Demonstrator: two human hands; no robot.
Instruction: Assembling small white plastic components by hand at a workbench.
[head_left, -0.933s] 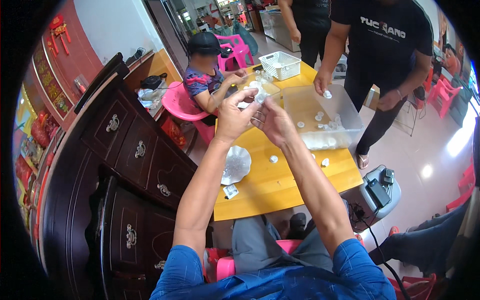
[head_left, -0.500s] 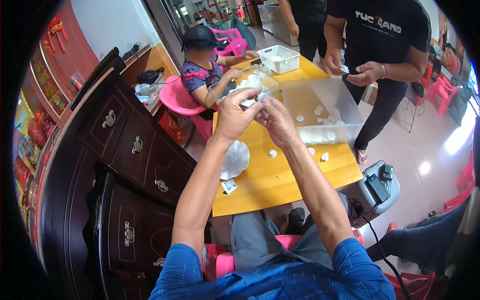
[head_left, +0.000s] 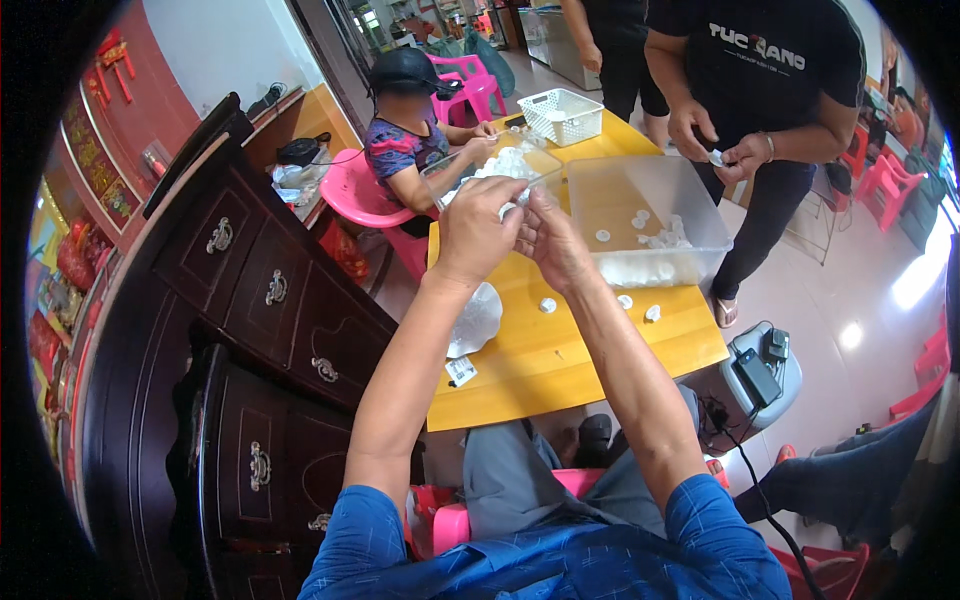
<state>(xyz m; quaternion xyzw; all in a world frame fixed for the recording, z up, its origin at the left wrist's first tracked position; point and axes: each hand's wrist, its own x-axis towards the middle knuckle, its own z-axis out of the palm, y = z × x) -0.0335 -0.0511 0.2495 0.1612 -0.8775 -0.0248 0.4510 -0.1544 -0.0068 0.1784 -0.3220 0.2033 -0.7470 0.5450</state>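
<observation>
Above the yellow table (head_left: 530, 365), my left hand (head_left: 474, 228) and my right hand (head_left: 553, 243) meet with fingers bent together around a small white piece (head_left: 508, 209). Most of that piece is hidden by my fingers, so its exact kind does not show. Beyond my hands stands a clear tray (head_left: 545, 172) heaped with white pieces (head_left: 508, 163). To the right is a large translucent plastic bin (head_left: 650, 188) with small round clear pieces (head_left: 668, 236) in it. A few round white pieces (head_left: 548, 305) lie loose on the table near my right forearm.
A scalloped whitish dish (head_left: 475, 322) and a small printed card (head_left: 461, 371) lie left of my forearms. A white basket (head_left: 562, 117) stands at the far end. One person sits at the far left; another stands at the right, handling a white piece (head_left: 716, 158). A dark cabinet (head_left: 250, 320) flanks the left.
My hands have shifted slightly and turned around the white piece. The seated person's hands have drawn together over the tray. The standing person's hands have moved a little to the right.
</observation>
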